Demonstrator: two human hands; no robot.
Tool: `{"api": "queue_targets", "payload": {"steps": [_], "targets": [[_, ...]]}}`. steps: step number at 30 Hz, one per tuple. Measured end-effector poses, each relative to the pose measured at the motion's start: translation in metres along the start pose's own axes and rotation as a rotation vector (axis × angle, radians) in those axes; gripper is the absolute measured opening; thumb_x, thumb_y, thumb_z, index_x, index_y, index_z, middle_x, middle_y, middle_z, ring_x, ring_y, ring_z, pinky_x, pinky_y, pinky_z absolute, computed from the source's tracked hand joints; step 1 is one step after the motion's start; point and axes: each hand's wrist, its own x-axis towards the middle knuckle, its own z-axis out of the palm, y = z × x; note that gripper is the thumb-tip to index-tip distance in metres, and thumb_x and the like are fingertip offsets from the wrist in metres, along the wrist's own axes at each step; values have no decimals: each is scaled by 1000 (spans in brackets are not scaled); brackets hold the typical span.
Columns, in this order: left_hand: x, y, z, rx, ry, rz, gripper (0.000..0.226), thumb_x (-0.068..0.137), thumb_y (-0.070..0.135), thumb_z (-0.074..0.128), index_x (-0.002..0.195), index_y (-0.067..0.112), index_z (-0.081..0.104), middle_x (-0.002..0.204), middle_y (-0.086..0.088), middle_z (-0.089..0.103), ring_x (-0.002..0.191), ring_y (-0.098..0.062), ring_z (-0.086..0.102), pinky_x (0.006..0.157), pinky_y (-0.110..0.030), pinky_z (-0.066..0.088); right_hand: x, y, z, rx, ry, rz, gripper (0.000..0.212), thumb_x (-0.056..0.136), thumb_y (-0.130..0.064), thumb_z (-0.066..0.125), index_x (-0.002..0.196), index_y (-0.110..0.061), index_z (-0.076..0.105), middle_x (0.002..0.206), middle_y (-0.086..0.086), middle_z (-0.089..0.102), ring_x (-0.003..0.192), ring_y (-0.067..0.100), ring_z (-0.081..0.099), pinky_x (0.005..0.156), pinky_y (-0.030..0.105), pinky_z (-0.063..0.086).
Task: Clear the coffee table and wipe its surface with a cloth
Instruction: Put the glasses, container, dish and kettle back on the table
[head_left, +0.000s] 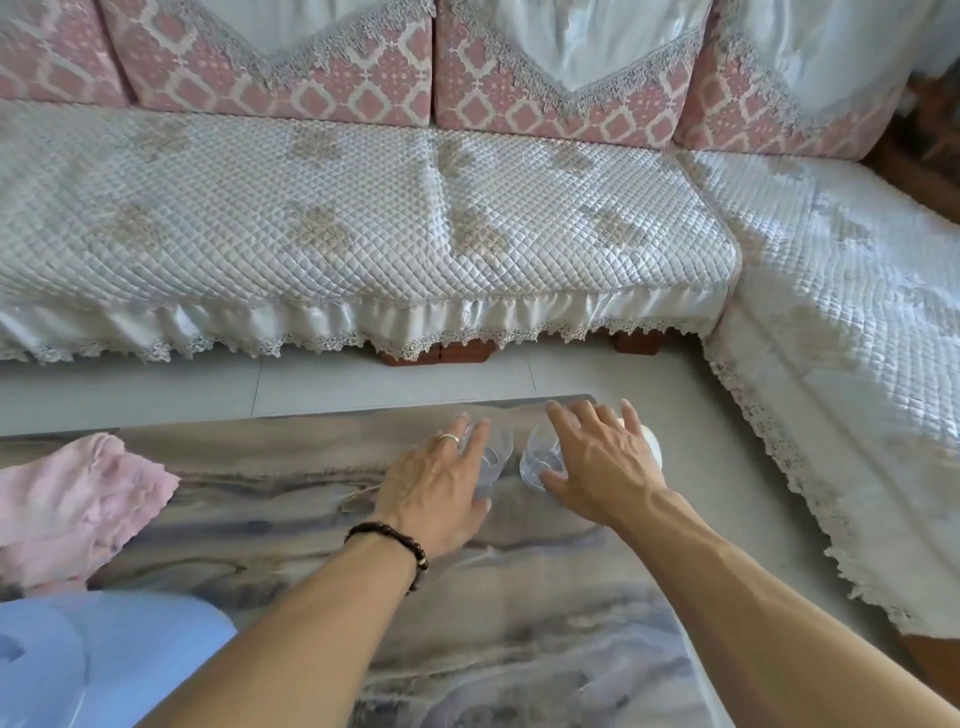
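Clearing is not yet done at one marble-patterned table (519, 597) standing in front of a quilted sofa (337, 218). One pink cloth (78, 499) lies on the table's far-left part, apparently unused, so the wiping is judged still ahead. Two clear glasses, one (493, 457) beside the other (540, 457), stand near the table's far edge, with one white object (653, 447) just right. The left hand (436, 488) and right hand (597, 462) each reach over a glass, grip released, fingers spread.

2 clear glasses (540, 460) upright, far table (519, 623) edge; pink cloth (72, 509) left.
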Motion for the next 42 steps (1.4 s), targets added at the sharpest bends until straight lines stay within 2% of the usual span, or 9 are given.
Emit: {"api": "queue_targets", "payload": {"steps": [5, 11, 14, 17, 20, 26, 33, 37, 42], "targets": [[52, 1, 36, -49, -30, -61, 88, 85, 40, 63, 149, 22, 5, 158, -10, 7, 130, -32, 38, 96, -42, 46, 44, 7, 31, -126, -129, -37, 81, 83, -67, 54, 145, -24, 25, 143, 7, 43, 129, 37, 48, 114, 62, 11], [91, -1, 71, -15, -64, -86, 75, 91, 28, 58, 149, 28, 10, 155, -9, 14, 131, -38, 34, 93, -45, 48, 74, 10, 50, -159, -241, -74, 66, 90, -56, 53, 143, -21, 32, 142, 8, 45, 118, 37, 58, 113, 69, 10], [98, -1, 74, 2, -59, -79, 65, 90, 28, 61, 142, 26, 22, 144, -8, 26, 119, -37, 42, 80, -42, 51, 80, 11, 52, -111, -258, -62, 59, 90, -49, 57, 138, -19, 37, 134, 11, 48, 112, 36, 61, 112, 66, 16], [92, -4, 73, -7, -34, -80, 50, 89, 29, 62, 129, 25, 31, 138, -10, 33, 113, -35, 46, 70, -40, 50, 77, 8, 55, -96, -169, -82, 49, 89, -37, 62, 130, -21, 43, 125, 7, 50, 103, 32, 64, 104, 58, 30], [79, -13, 58, -33, -10, -98, 49, 89, 30, 61, 130, 25, 33, 138, -10, 34, 111, -34, 48, 70, -41, 52, 71, 4, 43, -48, -103, -73, 53, 86, -40, 66, 130, -23, 42, 125, 6, 48, 101, 30, 64, 93, 47, 39], [41, -40, -6, -16, 26, -182, 55, 87, 24, 63, 133, 25, 33, 138, -7, 33, 107, -32, 47, 72, -38, 49, 58, -19, -8, 16, -11, -105, 57, 84, -46, 66, 130, -23, 40, 127, 7, 47, 102, 31, 60, 87, 41, 43], [-30, -101, -98, -45, 128, -218, 63, 86, 23, 63, 140, 29, 29, 145, -6, 30, 115, -31, 46, 75, -36, 50, 43, -102, -92, 9, 92, -163, 68, 85, -45, 68, 140, -21, 36, 136, 10, 44, 108, 30, 59, 97, 45, 47], [-90, -160, -132, -37, 151, -274, 63, 88, 26, 58, 142, 29, 27, 146, -8, 30, 119, -32, 45, 83, -40, 49, 34, -185, -129, 16, 153, -224, 70, 86, -45, 67, 144, -22, 33, 140, 9, 41, 111, 32, 58, 96, 46, 48], [-167, -255, -150, -17, 163, -323, 65, 88, 24, 56, 144, 31, 24, 147, -8, 28, 122, -34, 42, 83, -41, 49, 24, -301, -156, 21, 210, -272, 66, 85, -44, 68, 140, -23, 37, 135, 7, 44, 111, 33, 57, 95, 46, 48]]}}
